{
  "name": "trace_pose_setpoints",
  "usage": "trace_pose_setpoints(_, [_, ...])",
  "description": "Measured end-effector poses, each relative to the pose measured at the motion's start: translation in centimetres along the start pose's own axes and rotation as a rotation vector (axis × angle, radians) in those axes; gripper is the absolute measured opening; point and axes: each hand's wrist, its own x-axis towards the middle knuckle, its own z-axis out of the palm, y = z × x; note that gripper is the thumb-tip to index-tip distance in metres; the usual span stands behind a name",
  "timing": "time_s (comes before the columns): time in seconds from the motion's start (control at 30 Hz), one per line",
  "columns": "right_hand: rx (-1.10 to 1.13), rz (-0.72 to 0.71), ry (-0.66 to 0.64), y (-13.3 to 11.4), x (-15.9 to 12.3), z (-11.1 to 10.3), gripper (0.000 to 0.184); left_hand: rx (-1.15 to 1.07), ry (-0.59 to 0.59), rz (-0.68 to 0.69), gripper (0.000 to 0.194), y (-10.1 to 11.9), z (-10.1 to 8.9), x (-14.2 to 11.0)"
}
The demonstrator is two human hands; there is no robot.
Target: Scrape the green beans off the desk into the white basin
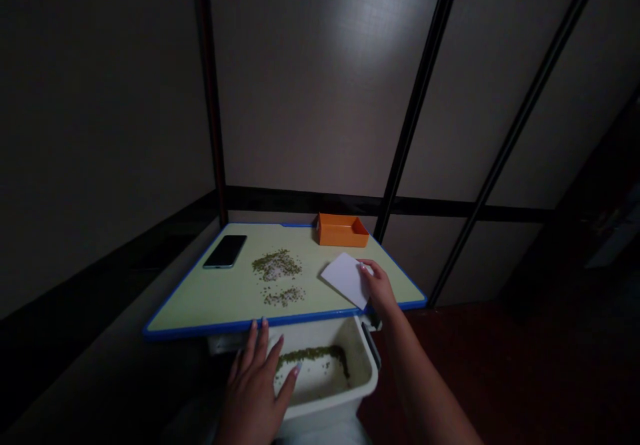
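My right hand (pixel 376 283) grips the right edge of a white card (pixel 346 278), thumb on top, over the right part of the tabletop. Spread fingers show on my left hand (pixel 257 381), which lies at the left side of a white plastic bin (pixel 369 381), fingertips close to the table's blue edge. Small green grains (pixel 313 353) line the far inside of the bin, with a few loose ones on its floor. More grains, mixed green and pale, lie on the table in a larger pile (pixel 277 265) and a smaller strip (pixel 285 296) nearer me.
The pale green table (pixel 200 305) has a raised blue rim. A dark-screened phone (pixel 226 251) lies at its left, and an orange open box (pixel 343 233) stands at the back right. Dark-framed panels (pixel 320 85) rise behind the table.
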Motion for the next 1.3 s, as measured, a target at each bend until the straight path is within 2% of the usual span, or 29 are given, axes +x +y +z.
trace_pose_setpoints(0.2, [0.107,0.012,-0.106,-0.9,1.4,2.3,0.045,-0.001,-0.002,0.002,0.046,-0.1,0.3,-0.1])
trace_pose_setpoints(0.37, [0.175,0.062,-0.129,-0.2,2.4,3.9,0.046,0.010,0.041,0.022,0.044,-0.9,1.0,-0.3])
trace_pose_setpoints(0.5, [0.194,0.036,-0.145,0.6,2.6,4.0,0.047,-0.011,0.061,0.059,0.043,-1.3,1.5,-0.4])
trace_pose_setpoints(0.73, [0.102,-0.056,-0.143,0.8,2.6,4.5,0.042,-0.026,0.051,-0.001,0.046,-0.3,1.0,-0.3])
trace_pose_setpoints(0.97, [0.108,0.018,-0.209,1.0,2.6,4.7,0.048,0.015,0.048,0.002,0.047,-0.1,0.9,-0.2])
trace_pose_setpoints(1.3, [0.091,0.032,-0.132,1.2,2.8,4.8,0.047,0.012,0.081,0.021,0.045,-0.2,1.0,-0.3])
